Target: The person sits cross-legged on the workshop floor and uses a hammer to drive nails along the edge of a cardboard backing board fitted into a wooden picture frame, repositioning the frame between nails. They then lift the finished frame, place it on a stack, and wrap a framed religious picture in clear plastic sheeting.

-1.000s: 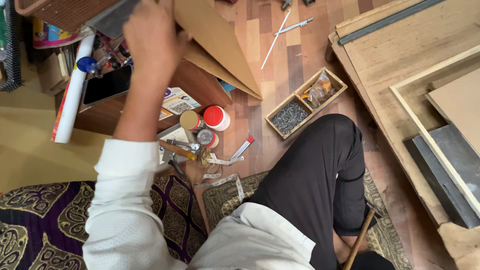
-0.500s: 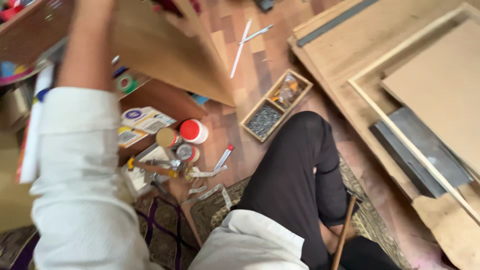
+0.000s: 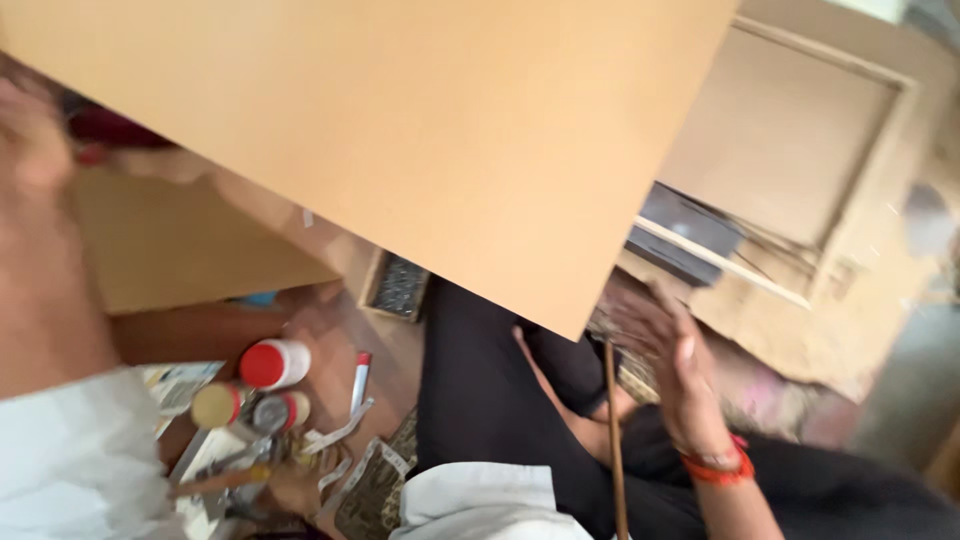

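Note:
A big flat tan board (image 3: 420, 130) fills the upper part of the view and hangs tilted over my lap. My left hand (image 3: 30, 135), raised and blurred, is at the board's left edge and seems to grip it; the white sleeve (image 3: 80, 460) shows below. My right hand (image 3: 665, 345) is open with fingers spread, palm up, just right of the board's lower corner and not touching it. A red band (image 3: 715, 465) circles that wrist. My black trouser leg (image 3: 480, 400) lies under the board.
On the floor at lower left stand a red-lidded white jar (image 3: 275, 362), two small tins (image 3: 215, 405), a tube (image 3: 360, 375) and scattered papers. A tray of small dark parts (image 3: 400, 287) lies behind them. A thin stick (image 3: 612, 440) leans by my knee. Wooden frames (image 3: 800, 170) lie right.
The tan board has swung out from the left and now hangs across the view, over my lap. My right hand has come into view, open. The camera has turned right.

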